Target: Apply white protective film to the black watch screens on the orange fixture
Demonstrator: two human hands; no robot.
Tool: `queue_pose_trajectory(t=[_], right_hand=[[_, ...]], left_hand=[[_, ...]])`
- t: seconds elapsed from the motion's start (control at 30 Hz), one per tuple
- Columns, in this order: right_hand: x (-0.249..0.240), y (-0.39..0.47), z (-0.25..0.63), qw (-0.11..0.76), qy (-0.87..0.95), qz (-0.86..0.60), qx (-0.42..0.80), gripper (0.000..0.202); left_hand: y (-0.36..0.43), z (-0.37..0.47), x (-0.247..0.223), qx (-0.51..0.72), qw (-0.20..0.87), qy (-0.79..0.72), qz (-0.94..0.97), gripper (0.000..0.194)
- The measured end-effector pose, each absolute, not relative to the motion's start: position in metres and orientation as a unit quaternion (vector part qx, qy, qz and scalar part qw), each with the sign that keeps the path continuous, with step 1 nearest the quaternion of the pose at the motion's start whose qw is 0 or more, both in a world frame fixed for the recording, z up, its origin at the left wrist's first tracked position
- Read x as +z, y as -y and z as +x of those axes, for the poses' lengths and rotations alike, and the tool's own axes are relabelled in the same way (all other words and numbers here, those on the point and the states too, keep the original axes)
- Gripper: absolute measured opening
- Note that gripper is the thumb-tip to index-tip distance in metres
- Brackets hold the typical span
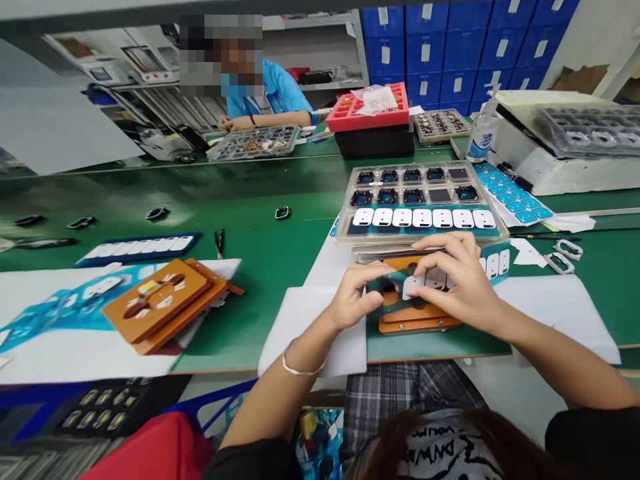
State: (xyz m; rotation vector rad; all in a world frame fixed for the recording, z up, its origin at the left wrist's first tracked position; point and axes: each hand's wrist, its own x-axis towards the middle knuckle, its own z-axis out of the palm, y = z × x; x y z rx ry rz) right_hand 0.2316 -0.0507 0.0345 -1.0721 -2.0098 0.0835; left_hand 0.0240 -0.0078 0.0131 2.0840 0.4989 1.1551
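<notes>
Above an orange fixture (415,324) at the table's front edge, my left hand (357,293) pinches the left end of a clear teal film strip (395,301). My right hand (457,283) has thumb and fingers on a white rounded piece (411,287) at that strip. More white pieces show behind my right fingers. Just behind the fixture stands a clear tray (345,230) holding dark frames in its compartments, with a row of white rounded pieces (423,217) lying across its front. My right hand hides part of the fixture.
A second orange fixture (160,300) sits at the left on white sheeting, near a dark strip of white pieces (137,248). Across the table (240,190) a person in blue (280,90) sits by a parts tray. A red tray (370,113) and bottle (481,137) stand at the back.
</notes>
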Motion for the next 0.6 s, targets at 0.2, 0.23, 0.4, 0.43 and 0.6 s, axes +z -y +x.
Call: queue_pose_trajectory(t=[0.2,0.23,0.4,0.43,0.6], right_hand=[[0.0339,0.0544,0.2276,0.395,0.824,-0.407,-0.004,0.01],[0.0335,0.0544,0.2278,0.401,0.823,-0.402,-0.02,0.008],[0.0291,0.0538,0.2285,0.412,0.831,-0.364,-0.084,0.015],[0.028,0.0539,0.2285,0.41,0.836,-0.356,-0.084,0.018],[0.0257,0.0521,0.2292,0.418,0.852,-0.308,-0.069,0.021]], left_hand=[[0.0116,0.0262,0.0185,0.424,0.398,-0.275,0.766,0.039],[0.0119,0.0265,0.0195,0.422,0.414,-0.269,0.761,0.042],[0.0125,0.0242,0.0228,0.391,0.485,-0.242,0.744,0.051],[0.0129,0.0232,0.0231,0.381,0.495,-0.236,0.745,0.051],[0.0161,0.0192,0.0228,0.34,0.531,-0.22,0.744,0.051]])
